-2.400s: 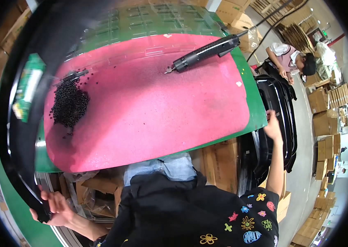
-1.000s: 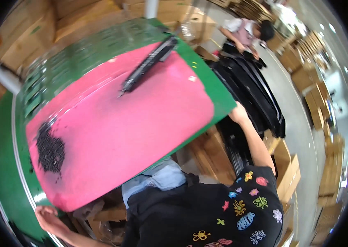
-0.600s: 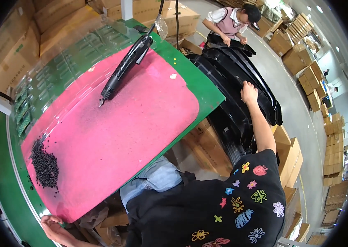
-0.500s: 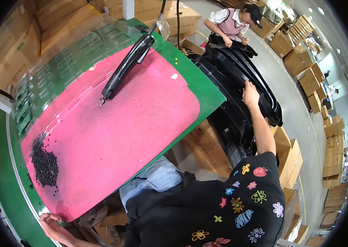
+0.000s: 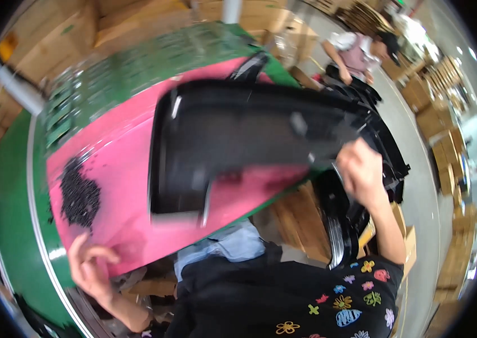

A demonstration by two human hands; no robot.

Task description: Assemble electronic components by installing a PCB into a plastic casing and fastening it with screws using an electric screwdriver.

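Observation:
A large black moulded plastic panel (image 5: 221, 135), blurred by motion, spans the pink mat (image 5: 131, 234). Its right end is in my right hand (image 5: 361, 172), whose fingers are closed on the edge. My left hand (image 5: 91, 267) hovers at the mat's near left corner, fingers apart and nothing in them. Just beyond it lies a pile of small black pieces (image 5: 79, 194), too small to name. Behind the panel's far edge shows part of a black electric screwdriver (image 5: 248, 67); its tip is hidden.
More black plastic panels (image 5: 334, 225) are stacked right of the green table (image 5: 10, 163). Clear plastic trays (image 5: 131, 67) line its far side. A co-worker (image 5: 357, 53) is beyond the stack. Cardboard boxes (image 5: 300, 217) stand below the table's right edge.
My right hand has taken a black panel from the stack and swung it left over the mat. My left hand has risen from the table's near edge toward the pile. The view has shifted.

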